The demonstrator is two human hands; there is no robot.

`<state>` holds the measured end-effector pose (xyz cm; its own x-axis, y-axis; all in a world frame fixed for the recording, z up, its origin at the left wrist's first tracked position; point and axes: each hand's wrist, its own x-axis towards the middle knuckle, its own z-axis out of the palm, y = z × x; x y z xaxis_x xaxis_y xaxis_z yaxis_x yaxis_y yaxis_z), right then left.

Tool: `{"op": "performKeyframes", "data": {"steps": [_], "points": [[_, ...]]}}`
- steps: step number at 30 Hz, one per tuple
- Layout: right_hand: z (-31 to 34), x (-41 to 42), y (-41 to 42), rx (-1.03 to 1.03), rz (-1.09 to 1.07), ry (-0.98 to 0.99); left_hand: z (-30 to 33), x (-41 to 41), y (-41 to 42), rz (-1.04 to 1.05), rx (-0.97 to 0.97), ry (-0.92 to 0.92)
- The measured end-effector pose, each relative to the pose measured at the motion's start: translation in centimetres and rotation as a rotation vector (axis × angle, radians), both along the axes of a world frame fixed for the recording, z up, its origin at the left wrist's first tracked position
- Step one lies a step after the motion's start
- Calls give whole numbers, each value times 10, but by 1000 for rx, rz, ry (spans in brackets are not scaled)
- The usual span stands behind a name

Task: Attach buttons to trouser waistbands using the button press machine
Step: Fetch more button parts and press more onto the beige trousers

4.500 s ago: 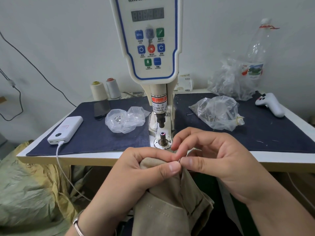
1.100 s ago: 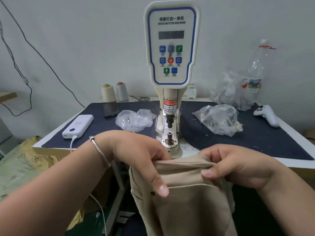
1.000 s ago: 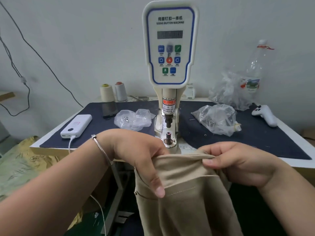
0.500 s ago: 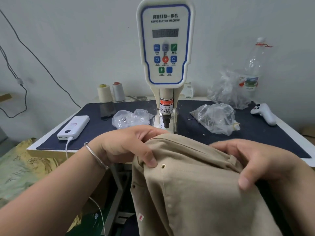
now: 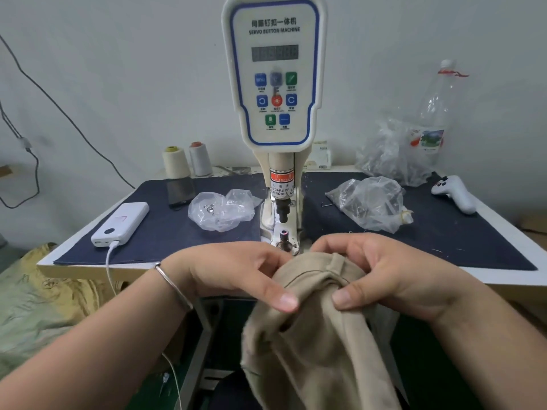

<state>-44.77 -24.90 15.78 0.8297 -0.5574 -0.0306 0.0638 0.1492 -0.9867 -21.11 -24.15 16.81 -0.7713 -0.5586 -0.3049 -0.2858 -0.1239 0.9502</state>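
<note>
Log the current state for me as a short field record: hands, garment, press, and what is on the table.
left hand: grips the khaki trousers, thumb on top
right hand: pinches the bunched waistband
garment position: held just in front of the lower die, not on it
button press machine: upright at table centre, display unreadable
left of press: plastic bag of small metal parts, power bank, phone, two thread cones
right of press: plastic bag, white controller

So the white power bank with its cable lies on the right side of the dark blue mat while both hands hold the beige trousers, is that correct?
Not quite: the head view shows the white power bank on the left side of the dark blue mat. The left hand and right hand do both hold the beige trousers.
</note>
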Motion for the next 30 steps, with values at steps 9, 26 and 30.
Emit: {"op": "performKeyframes", "data": {"steps": [9, 26, 30], "points": [[9, -15, -14, 46, 88, 91, -15, -6, 2, 137, 21, 219], [-23, -20, -9, 217, -89, -43, -15, 16, 1, -68, 86, 230], [-25, -13, -5, 206, -242, -79, -26, 18, 1, 152, 38, 261]]}}
